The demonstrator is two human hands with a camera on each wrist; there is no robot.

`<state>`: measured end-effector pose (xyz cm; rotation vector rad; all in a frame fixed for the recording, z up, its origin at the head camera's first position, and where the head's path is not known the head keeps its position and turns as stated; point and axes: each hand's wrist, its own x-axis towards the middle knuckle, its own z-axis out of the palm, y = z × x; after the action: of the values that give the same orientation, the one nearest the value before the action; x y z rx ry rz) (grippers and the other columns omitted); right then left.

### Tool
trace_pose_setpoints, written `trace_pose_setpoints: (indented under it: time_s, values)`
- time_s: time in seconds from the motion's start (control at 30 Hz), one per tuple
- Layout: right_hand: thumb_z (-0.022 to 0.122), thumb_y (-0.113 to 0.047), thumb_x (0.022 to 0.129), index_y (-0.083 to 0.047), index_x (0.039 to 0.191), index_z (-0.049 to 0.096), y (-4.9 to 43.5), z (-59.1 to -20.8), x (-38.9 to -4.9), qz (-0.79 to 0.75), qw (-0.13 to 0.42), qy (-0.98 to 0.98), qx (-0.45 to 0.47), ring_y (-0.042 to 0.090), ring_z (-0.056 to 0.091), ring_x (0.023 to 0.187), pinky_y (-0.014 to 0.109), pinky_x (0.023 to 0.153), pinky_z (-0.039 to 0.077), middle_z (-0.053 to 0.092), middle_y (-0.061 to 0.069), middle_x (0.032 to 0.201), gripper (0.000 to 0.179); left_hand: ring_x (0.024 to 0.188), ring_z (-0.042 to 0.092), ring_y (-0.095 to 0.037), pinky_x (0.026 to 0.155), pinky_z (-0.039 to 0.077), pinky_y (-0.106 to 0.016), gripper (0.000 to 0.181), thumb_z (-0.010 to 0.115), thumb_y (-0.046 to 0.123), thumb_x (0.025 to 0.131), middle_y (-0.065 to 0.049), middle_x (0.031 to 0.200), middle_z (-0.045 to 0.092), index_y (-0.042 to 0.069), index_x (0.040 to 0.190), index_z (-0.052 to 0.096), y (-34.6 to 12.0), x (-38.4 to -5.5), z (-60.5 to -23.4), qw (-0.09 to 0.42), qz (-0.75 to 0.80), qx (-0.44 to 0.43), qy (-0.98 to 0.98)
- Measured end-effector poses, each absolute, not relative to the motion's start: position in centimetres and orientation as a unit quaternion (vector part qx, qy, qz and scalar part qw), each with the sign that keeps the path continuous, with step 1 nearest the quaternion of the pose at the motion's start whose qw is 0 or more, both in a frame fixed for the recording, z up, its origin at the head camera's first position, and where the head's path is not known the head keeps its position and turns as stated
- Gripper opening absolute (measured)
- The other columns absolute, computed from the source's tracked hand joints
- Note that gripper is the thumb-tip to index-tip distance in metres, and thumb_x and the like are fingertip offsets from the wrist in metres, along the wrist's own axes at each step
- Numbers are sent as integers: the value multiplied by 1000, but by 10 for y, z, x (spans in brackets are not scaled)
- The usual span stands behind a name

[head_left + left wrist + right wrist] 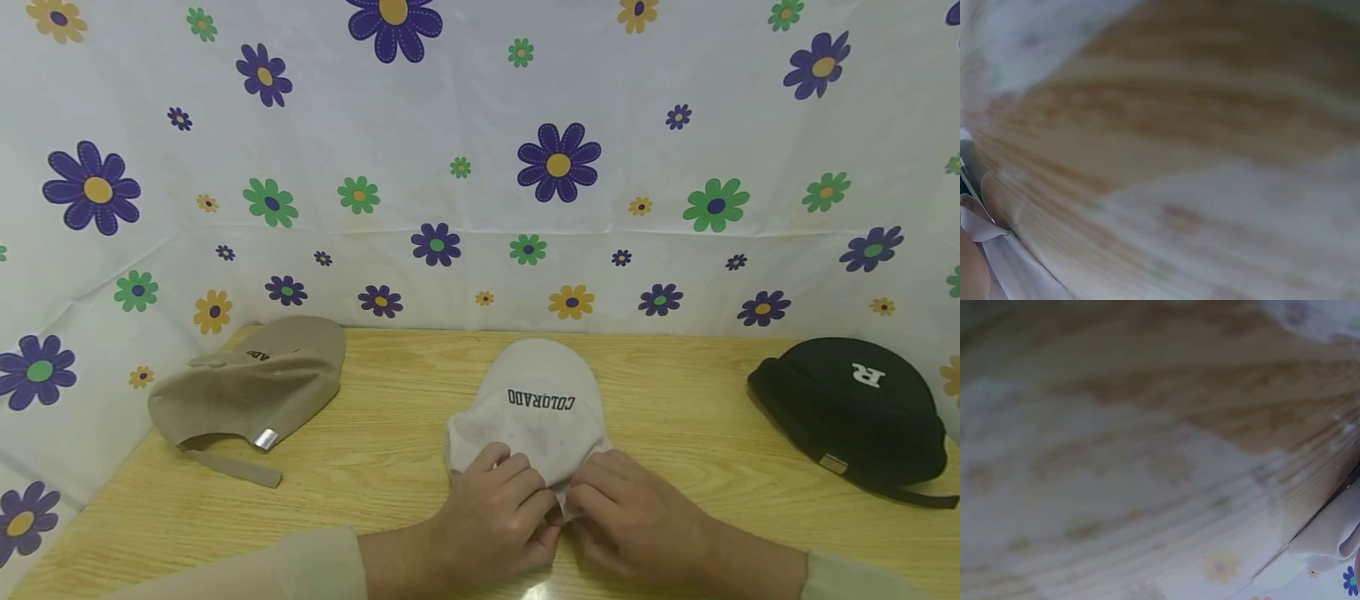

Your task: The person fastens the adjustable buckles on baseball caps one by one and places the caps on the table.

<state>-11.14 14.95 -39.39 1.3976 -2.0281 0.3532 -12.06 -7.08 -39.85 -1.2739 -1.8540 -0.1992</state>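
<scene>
A white cap [536, 433] with dark COLORADO lettering lies on the table, its brim toward the back wall and the lettering upside down to me. Both hands are at its near side, close together. My left hand [498, 508] grips the cap's back edge with curled fingers. Just across a small gap, my right hand [633, 512] pinches the same edge by the strap. The fingertips under the cap are hidden. At the left wrist view's lower left shows white cap fabric [1019, 269]; in the right wrist view the cap [1329, 531] appears at the right edge.
A tan cap [247, 392] with its strap [236, 469] undone lies at the left of the wooden table [390, 400]. To the right sits a black cap [855, 408] with a white R, its strap trailing right. A flowered cloth [465, 108] hangs behind.
</scene>
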Motion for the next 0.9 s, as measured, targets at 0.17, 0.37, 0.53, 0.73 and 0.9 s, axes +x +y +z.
trace_pose_setpoints:
  time_s: [0.17, 0.37, 0.53, 0.73, 0.9]
  values:
    - [48, -18, 93, -14, 90, 60, 149, -394, -112, 131, 332, -761, 541, 11, 52, 82, 24, 75, 43, 57, -6, 89, 13, 62, 49, -10, 69, 40, -29, 11, 66, 29, 73, 8, 68, 55, 19, 69, 64, -71, -121, -398, 431, -80, -509, -741]
    - [42, -19, 97, -13, 86, 60, 148, -393, -111, 129, 343, -756, 543, 10, 51, 77, 23, 71, 41, 56, -6, 84, 22, 61, 48, -11, 69, 39, -29, 11, 65, 28, 73, 8, 67, 54, 18, 68, 63, -70, -122, -398, 444, -79, -511, -732]
    - [51, -14, 88, -13, 84, 59, 148, -392, -112, 124, 347, -752, 547, 11, 52, 77, 23, 71, 42, 56, -6, 84, 9, 60, 48, -11, 68, 39, -29, 10, 65, 27, 73, 8, 67, 54, 19, 68, 63, -70, -123, -398, 446, -80, -511, -730]
    - [49, -14, 88, -12, 83, 60, 147, -391, -113, 121, 360, -748, 544, 12, 52, 75, 25, 71, 42, 56, -5, 82, 12, 62, 49, -10, 67, 40, -26, 9, 66, 26, 73, 9, 69, 56, 18, 69, 64, -70, -123, -398, 430, -90, -518, -734]
    - [43, -16, 92, -13, 79, 58, 147, -390, -113, 123, 375, -750, 530, 13, 52, 74, 28, 73, 41, 55, -5, 79, 19, 64, 50, -10, 67, 41, -25, 7, 66, 25, 74, 8, 71, 57, 18, 71, 65, -70, -122, -398, 417, -95, -523, -737]
